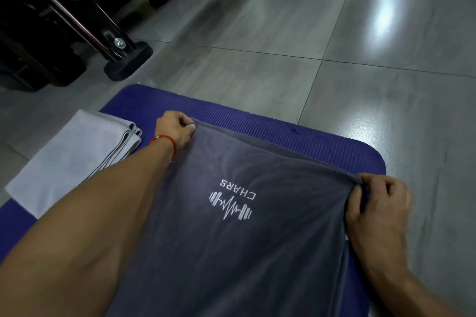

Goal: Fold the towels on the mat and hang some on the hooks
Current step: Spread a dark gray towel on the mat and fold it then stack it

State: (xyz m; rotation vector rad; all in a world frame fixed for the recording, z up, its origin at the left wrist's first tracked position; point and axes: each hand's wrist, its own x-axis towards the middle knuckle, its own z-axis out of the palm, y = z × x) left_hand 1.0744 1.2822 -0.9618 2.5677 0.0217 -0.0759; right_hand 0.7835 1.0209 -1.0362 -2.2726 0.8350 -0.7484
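A dark grey towel with a white barbell logo and the word CHARS lies spread over the blue ribbed mat. My left hand, with a red thread at the wrist, pinches the towel's far left corner. At the far right corner my right hand grips the cloth, which bunches between thumb and fingers. The far edge is stretched taut between the two hands. A folded light grey towel lies on the mat's left side, partly over its edge.
Black gym equipment with a chrome bar and a rubber foot stands at the upper left, close to the mat's far corner. Grey floor tiles stretch ahead and to the right. No hooks are in view.
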